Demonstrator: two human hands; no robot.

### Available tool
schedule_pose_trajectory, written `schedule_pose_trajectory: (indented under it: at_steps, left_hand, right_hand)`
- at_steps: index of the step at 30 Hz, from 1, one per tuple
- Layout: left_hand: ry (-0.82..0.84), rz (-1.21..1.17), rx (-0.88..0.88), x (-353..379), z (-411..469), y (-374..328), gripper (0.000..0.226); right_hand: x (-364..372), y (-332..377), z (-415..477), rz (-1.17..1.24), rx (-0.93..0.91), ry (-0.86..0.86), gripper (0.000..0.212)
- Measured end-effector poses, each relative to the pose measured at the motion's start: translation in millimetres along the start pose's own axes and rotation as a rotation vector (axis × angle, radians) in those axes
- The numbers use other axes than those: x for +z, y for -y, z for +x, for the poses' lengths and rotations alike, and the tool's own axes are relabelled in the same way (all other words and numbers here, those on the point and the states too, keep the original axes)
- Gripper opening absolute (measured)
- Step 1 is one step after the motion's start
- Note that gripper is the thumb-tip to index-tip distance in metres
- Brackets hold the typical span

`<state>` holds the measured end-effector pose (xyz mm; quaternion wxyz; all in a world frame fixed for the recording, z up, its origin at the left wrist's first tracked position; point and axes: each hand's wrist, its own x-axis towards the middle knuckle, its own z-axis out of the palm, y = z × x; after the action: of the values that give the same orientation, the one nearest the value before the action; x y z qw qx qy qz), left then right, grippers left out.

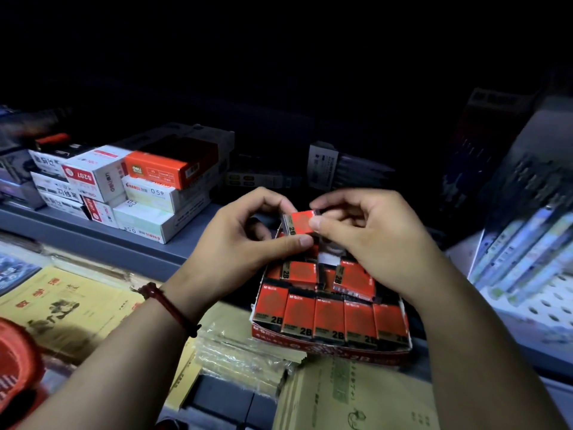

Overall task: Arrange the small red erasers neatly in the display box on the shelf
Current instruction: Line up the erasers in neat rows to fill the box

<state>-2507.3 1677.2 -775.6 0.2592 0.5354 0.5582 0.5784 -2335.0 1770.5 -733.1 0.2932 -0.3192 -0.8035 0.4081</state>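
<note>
As our left hand [245, 243] and right hand [372, 240] pinch one eraser [302, 223] above the display box [341, 352], any slip could drop it askew

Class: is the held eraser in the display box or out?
Out: left hand and right hand pinch the eraser above the display box.

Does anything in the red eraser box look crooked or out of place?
Yes. Behind the neat front row, one eraser in the display box sits tilted, near a bare gap. The left hand and right hand pinch another eraser above.
</note>
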Motion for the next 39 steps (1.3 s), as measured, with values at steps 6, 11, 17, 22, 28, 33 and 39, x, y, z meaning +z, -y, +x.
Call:
schedule_pose_trajectory:
  at_steps: [6,11,17,22,28,33,39]
  left_hand:
    - [0.147,0.116,0.018,-6.4,-3.5,-0.3,0.038]
    - [0.334,0.105,-0.013,-19.8,-4.6,0.9,0.035]
    - [0.372,0.113,0.01,-20.9,-2.3,0.1,0.02]
    - [0.369,0.077,0.021,-19.0,-2.7,-2.2,0.022]
    - [0.362,-0.013,-0.004,-19.4,-3.0,-4.6,0.02]
    - [0.258,-0.071,-0.063,-14.8,-3.7,-4.4,0.017]
    - [-0.023,-0.181,-0.122,-4.5,-2.1,-6.1,0.024]
  right_hand:
    - [-13.1,-2.8,2.5,-0.128,0.051,-0.087,0.004]
    - [-20.3,-5.2,0.3,-0.222,0.066,-0.114,0.005]
    - [-19.1,-8.3,1.7,-0.259,0.078,-0.087,0.007]
    - [-16.2,-12.0,3.4,-0.341,0.092,-0.036,0.008]
    - [-15.5,-15.8,3.6,-0.365,0.121,0.043,0.011]
    - [-16.9,-15.8,2.5,-0.415,0.105,0.169,0.018]
    - [-15.7,-1.9,-2.2,-0.203,-0.002,0.013,0.023]
